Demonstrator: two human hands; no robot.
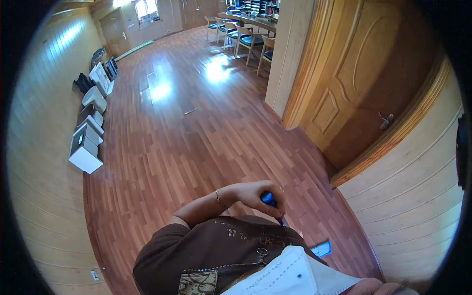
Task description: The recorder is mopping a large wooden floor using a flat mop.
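Floor (196, 142): reddish-brown wood planks, glossy, with bright glare patches in the far middle.
Left wall edge: a row of white and dark boxes (88, 147) standing on the floor, near to far.
Far right: wooden chairs (248, 42) beside a long table (250, 19).
Near right: a small blue-and-white flat item (322, 249) lying on the floor.

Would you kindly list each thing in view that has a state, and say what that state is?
Left hand: closed around a blue handle.
Blue handle: gripped, held upright near the chest; its lower end is hidden.
Right hand: out of view.
Wooden door: shut.
Far door: shut.
Chairs: drawn up to the long table.
Boxes: lined along the left wall.
Wall outlet: nothing plugged in that I can see.
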